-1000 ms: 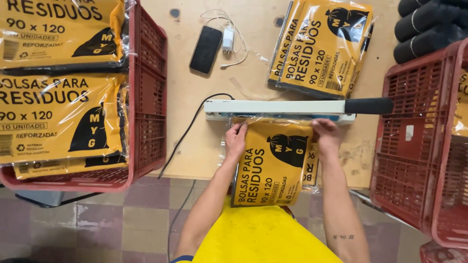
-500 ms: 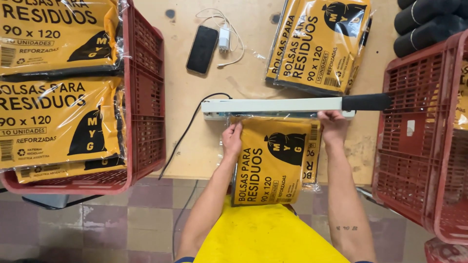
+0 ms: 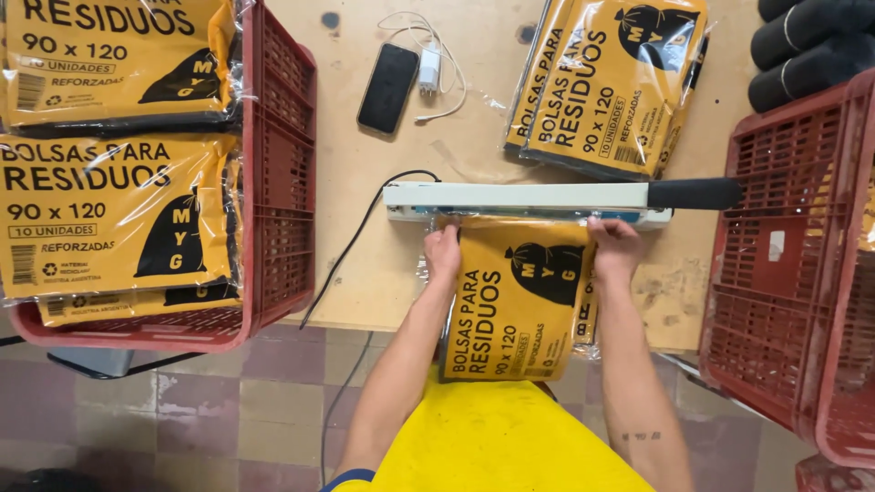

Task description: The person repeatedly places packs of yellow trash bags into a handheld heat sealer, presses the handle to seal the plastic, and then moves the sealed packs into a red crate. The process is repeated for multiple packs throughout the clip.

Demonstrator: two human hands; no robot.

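On the wooden table, just in front of the person, a long white heat sealer with a black handle at its right end lies crosswise, its arm down. A yellow-and-black packet of folded bags in clear wrap lies with its top edge tucked under the sealer bar and its lower end hanging past the table edge toward the person's yellow shirt. The left hand grips the packet's upper left corner, fingers curled around the plastic right beside the sealer. The right hand holds the upper right corner the same way, fingers closed on the wrap, knuckles touching or nearly touching the sealer's front edge. A second packet edge peeks out beneath the held one on its right side.

A black cable runs from the sealer's left end across the table and down over the edge to the tiled floor. Further back lie a dark phone and a white charger with its cord, just beside each other. To the right of those, a small stack of like packets rests tilted on the table. A red plastic crate at the left holds more sealed packets, stacked flat. Another red crate stands at the right, and black rolls sit behind it in the far corner.
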